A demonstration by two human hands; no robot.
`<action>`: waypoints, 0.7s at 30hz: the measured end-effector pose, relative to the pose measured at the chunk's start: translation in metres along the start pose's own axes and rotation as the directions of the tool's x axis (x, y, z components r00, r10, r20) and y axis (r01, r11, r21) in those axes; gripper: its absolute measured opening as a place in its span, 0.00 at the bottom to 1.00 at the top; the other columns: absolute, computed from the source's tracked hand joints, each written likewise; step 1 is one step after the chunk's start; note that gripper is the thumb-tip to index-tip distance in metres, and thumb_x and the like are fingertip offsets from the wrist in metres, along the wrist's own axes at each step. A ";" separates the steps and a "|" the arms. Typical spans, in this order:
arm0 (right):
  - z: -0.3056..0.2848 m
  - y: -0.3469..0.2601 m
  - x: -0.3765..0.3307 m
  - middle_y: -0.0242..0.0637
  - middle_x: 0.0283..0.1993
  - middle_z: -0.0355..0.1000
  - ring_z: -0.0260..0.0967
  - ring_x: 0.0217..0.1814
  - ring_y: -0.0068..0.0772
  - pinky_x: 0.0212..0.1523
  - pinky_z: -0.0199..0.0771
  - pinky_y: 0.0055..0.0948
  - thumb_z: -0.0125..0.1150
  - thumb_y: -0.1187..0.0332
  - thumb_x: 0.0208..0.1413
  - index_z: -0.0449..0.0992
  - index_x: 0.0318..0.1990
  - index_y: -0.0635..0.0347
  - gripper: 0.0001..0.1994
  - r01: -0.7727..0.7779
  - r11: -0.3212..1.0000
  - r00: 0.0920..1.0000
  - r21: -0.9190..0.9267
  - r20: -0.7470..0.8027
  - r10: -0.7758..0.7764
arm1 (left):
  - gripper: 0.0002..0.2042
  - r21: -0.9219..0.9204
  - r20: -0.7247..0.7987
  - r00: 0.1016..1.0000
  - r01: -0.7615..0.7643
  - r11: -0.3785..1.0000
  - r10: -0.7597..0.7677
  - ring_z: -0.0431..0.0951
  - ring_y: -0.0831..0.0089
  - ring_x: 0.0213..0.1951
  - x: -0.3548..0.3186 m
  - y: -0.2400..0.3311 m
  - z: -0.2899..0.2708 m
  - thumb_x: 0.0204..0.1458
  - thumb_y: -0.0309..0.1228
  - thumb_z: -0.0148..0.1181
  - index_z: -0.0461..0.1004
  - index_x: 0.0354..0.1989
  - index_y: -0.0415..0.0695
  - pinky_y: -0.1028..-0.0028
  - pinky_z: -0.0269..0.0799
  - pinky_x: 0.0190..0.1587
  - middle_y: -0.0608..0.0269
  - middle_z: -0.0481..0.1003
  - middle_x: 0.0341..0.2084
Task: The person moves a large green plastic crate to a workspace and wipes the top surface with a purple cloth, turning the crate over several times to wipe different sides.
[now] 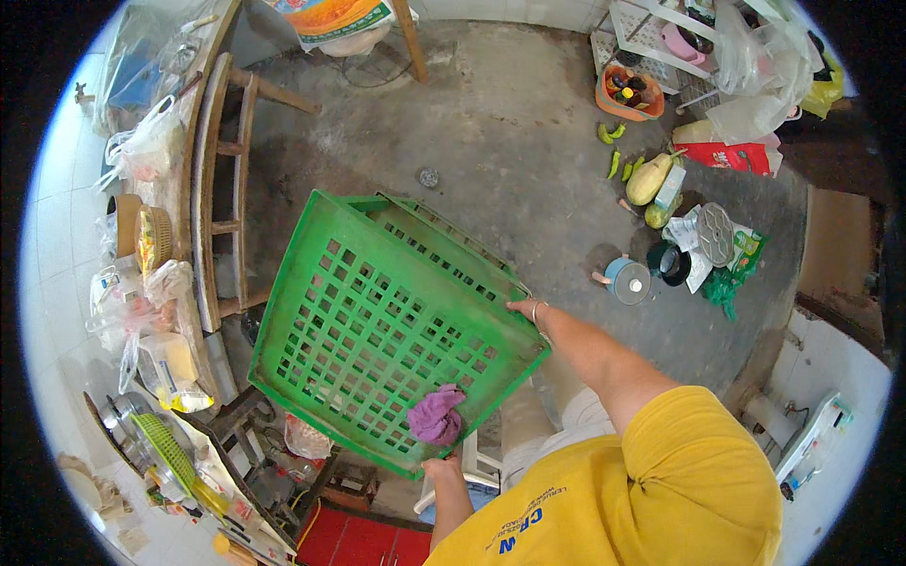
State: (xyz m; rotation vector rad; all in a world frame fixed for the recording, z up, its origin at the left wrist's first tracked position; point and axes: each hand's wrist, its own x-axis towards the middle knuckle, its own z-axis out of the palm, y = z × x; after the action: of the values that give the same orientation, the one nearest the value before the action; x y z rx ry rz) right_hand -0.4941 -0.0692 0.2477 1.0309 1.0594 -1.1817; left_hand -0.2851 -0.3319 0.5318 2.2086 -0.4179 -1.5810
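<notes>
In front of me a large green plastic crate (377, 340) with a grid of square holes is held up off the floor at a tilt. My right hand (528, 309) grips its rim at the right side, and a bracelet circles that wrist. At the near lower edge, my left hand (441, 465) holds the crate's rim; its fingers are partly hidden. A crumpled purple cloth (436, 415) lies against the crate's holed face, just above my left hand.
A wooden rack (226, 189) and a bag-laden bench line the left. Right of me on the floor are a blue lidded pot (628, 281), a black pot (668, 262), squash (647, 179), green peppers and an orange basket (629, 94). A white shelf (632, 38) stands behind them.
</notes>
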 end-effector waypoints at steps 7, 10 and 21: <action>0.012 -0.004 -0.024 0.43 0.36 0.73 0.71 0.36 0.40 0.41 0.68 0.44 0.55 0.60 0.47 0.73 0.38 0.62 0.16 -0.128 0.987 0.987 -0.099 -0.107 0.117 | 0.24 -0.005 -0.073 0.997 0.004 1.000 -0.005 0.60 0.60 0.57 -0.004 0.003 0.015 0.57 0.45 0.30 0.56 0.58 0.47 0.58 0.59 0.57 0.59 0.58 0.57; 0.004 -0.003 -0.024 0.43 0.42 0.69 0.68 0.40 0.41 0.41 0.67 0.45 0.56 0.62 0.45 0.67 0.44 0.61 0.19 -0.107 0.988 0.991 -0.116 -0.095 0.096 | 0.24 0.021 0.021 0.998 0.051 0.998 -0.051 0.60 0.60 0.56 0.012 0.004 0.014 0.57 0.45 0.29 0.57 0.58 0.47 0.58 0.59 0.56 0.59 0.59 0.56; 0.011 -0.010 -0.074 0.42 0.51 0.64 0.61 0.51 0.44 0.44 0.63 0.50 0.54 0.56 0.47 0.68 0.49 0.60 0.23 -0.081 0.993 0.997 -0.084 -0.015 0.080 | 0.26 0.048 0.299 0.941 0.151 0.987 -0.158 0.62 0.60 0.54 0.025 0.007 0.010 0.57 0.48 0.25 0.58 0.57 0.47 0.58 0.61 0.55 0.60 0.61 0.54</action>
State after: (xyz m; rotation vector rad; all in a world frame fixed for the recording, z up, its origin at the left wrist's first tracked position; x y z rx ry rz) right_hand -0.5085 -0.0673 0.3217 1.0061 1.0586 -1.0577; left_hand -0.2866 -0.3506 0.5112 2.0636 -0.3569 -2.0200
